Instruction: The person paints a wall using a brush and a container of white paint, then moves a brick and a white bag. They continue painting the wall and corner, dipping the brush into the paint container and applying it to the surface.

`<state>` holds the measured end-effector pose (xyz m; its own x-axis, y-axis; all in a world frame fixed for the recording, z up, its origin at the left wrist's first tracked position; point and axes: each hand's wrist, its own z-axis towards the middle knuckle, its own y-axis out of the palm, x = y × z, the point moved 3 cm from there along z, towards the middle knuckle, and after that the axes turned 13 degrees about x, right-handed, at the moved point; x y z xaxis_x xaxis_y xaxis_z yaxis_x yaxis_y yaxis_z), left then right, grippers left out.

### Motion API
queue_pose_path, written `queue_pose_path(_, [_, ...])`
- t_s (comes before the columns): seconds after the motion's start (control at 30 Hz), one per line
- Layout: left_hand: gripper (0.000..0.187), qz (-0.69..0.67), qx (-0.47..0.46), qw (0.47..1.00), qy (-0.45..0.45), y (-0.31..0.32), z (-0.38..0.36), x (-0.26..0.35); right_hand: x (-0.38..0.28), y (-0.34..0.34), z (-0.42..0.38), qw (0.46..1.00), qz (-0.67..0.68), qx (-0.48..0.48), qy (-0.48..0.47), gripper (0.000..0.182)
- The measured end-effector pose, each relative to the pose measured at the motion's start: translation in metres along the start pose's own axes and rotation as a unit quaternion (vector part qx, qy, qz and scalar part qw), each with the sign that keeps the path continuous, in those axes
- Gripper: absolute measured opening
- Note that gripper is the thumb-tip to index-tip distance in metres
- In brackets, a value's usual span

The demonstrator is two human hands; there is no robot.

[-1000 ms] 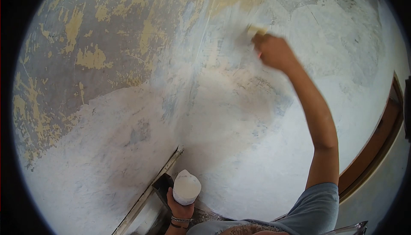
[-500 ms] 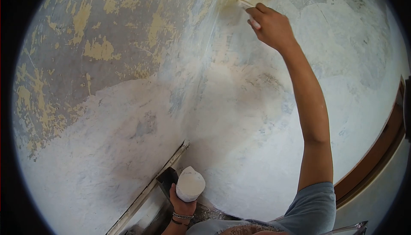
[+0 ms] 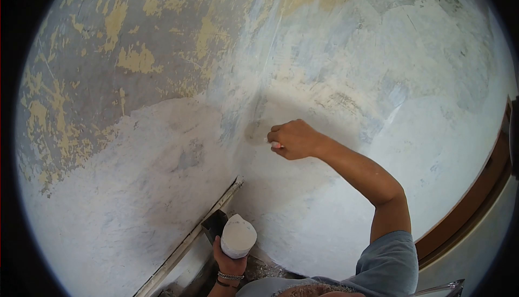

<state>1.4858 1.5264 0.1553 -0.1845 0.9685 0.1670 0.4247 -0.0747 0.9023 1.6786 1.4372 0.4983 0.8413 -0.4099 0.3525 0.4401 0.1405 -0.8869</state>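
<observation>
My right hand (image 3: 296, 139) is closed around a putty knife (image 3: 277, 145) with a pale handle and a reddish end. Its blade is mostly lost against the whitish wall, close to the inside corner. Lower down, my left hand (image 3: 231, 263) grips a white tub (image 3: 239, 237) from below and the side. Pale, smooth material fills the tub to its top. A dark, box-like piece (image 3: 214, 225) shows just left of the tub, by the fingers of that hand.
The left wall (image 3: 178, 43) has grey and yellow flaking patches above a whitish coat. The right wall (image 3: 432, 75) is mottled white and grey. A narrow ledge (image 3: 181, 248) runs down toward the lower left. Brown wooden trim (image 3: 470, 205) curves along the right side.
My right hand has come down from high on the wall with the putty knife, moving left toward the corner, and the elbow is now bent. My left hand still holds the tub.
</observation>
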Motion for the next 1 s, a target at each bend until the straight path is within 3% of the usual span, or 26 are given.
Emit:
queue_pose_path(0.1, [0.060,0.008,-0.028,1.000,0.008,0.007,-0.010,0.004,0.036,-0.029,-0.006,0.997,-0.014,0.060,0.048,0.020])
queue_pose_path(0.17, [0.060,0.016,-0.022,1.000,0.009,0.008,-0.012,0.006,0.064,-0.073,-0.010,0.985,-0.052,0.106,0.127,0.024])
queue_pose_path(0.23, [0.060,0.017,-0.007,1.000,0.007,0.006,-0.009,0.004,0.092,-0.119,-0.018,0.959,-0.083,0.209,0.173,0.021])
queue_pose_path(0.33, [0.060,0.021,0.019,1.000,0.003,-0.001,-0.005,0.001,0.102,-0.184,-0.026,0.929,-0.147,0.287,0.179,0.020])
queue_pose_path(0.47, [0.059,0.030,0.017,0.999,-0.004,0.004,-0.009,-0.002,0.076,-0.207,-0.041,0.877,-0.256,0.378,0.153,0.017])
queue_pose_path(0.57, [0.057,0.042,0.017,0.999,-0.017,0.006,-0.011,-0.004,0.089,-0.145,-0.048,0.887,-0.305,0.340,0.071,0.018])
queue_pose_path(0.63, [0.056,0.057,0.014,0.998,-0.022,0.011,-0.014,-0.005,0.071,-0.084,-0.055,0.917,-0.351,0.189,0.024,0.018])
queue_pose_path(0.73, [0.054,0.083,0.010,0.996,-0.018,0.014,-0.020,-0.007,0.021,-0.007,-0.086,0.962,-0.211,0.162,-0.062,0.014])
queue_pose_path(0.87, [0.053,0.103,0.010,0.995,-0.015,0.014,-0.025,-0.007,-0.036,0.059,-0.140,0.995,-0.010,0.092,0.028,0.015])
queue_pose_path(1.0, [0.052,0.109,0.017,0.994,-0.021,0.007,-0.026,-0.007,-0.033,0.036,-0.192,0.977,0.055,0.179,0.102,0.023])
